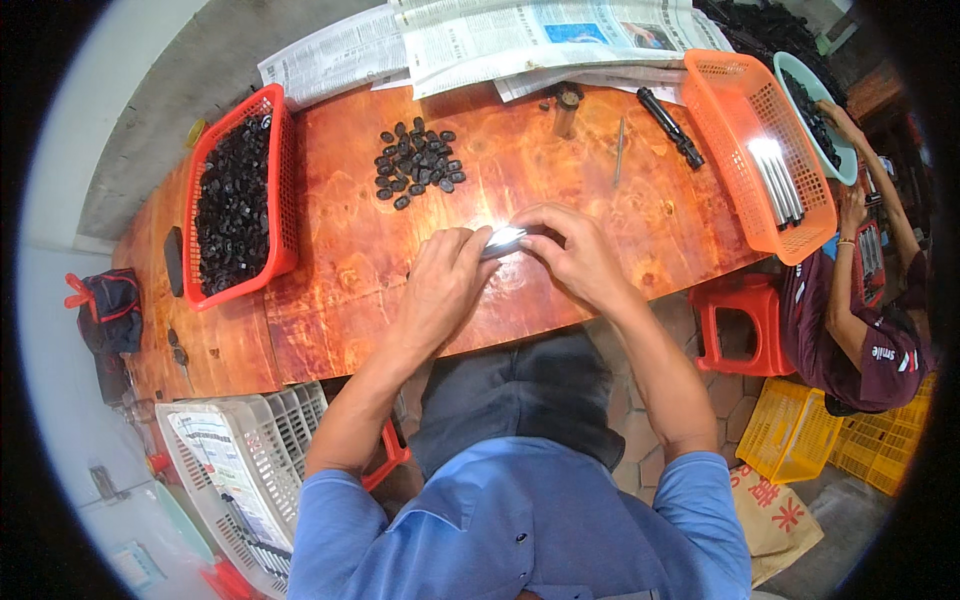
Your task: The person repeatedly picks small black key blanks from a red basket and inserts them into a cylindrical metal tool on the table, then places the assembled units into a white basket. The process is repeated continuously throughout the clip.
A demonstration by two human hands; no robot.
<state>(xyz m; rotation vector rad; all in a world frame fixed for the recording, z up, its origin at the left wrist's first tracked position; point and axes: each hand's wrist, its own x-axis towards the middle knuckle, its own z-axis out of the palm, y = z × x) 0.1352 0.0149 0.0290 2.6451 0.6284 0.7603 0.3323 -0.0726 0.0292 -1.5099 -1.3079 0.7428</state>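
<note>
A short length of shiny metal tube (504, 240) is held above the wooden table (352, 277), glaring under the light. My left hand (450, 274) grips one end between thumb and fingers, and its dark tip lies partly hidden there. At the other end, my right hand (574, 251) pinches it with thumb and forefinger. Beyond my hands lies a loose heap of small black oval plastic parts (420, 161). Several silvery tubes with black ends (776, 184) rest in the orange plastic basket (720, 105) to the right.
At left, a red basket (281, 217) holds many black parts. Newspapers (465, 52) cover the far edge. A thin metal rod (619, 154), an upright dark cylinder (566, 116) and a black tubular tool (670, 127) are at the back right. A co-worker (855, 315) sits right, reaching into a pale green basin (847, 169).
</note>
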